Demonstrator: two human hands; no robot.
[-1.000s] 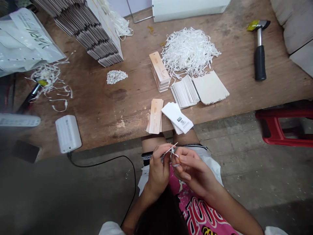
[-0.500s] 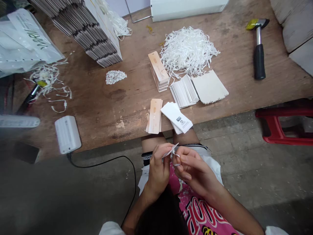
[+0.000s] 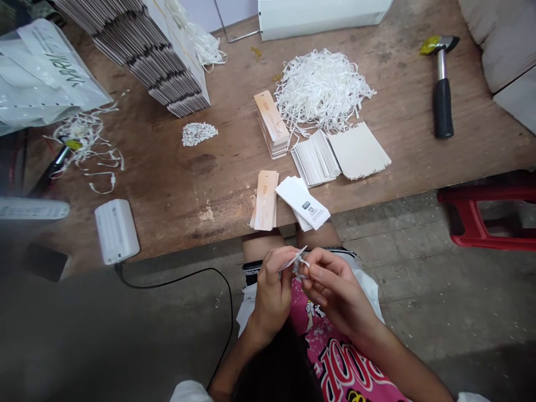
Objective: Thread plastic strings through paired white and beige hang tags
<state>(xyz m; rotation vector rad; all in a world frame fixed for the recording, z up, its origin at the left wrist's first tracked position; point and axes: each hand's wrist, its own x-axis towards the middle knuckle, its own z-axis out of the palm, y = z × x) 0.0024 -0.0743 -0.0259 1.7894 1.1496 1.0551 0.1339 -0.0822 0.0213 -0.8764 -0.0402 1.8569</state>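
Over my lap, my left hand (image 3: 272, 290) grips a white card (image 3: 295, 259) that is tilted and seen nearly edge-on. Close beside it, my right hand (image 3: 333, 282) pinches a thin white string (image 3: 304, 262) at the card's edge. On the table just beyond lie a small pile of tan tags (image 3: 265, 200) and some white printed cards (image 3: 303, 202). Behind them are a taller stack of tan tags (image 3: 272, 124), a row of white cards (image 3: 316, 158) and a heap of white strings (image 3: 322, 89).
A hammer (image 3: 443, 89) lies at the right of the wooden table (image 3: 167, 184). A white box-shaped device (image 3: 116, 231) with a black cable sits at the left front edge. Tall card stacks (image 3: 184, 95) stand at the back left; a red stool (image 3: 473, 218) is at right.
My right hand has moved slightly up and right with the string, whose loop has changed shape. My left hand stays nearly where it was, still on the card.
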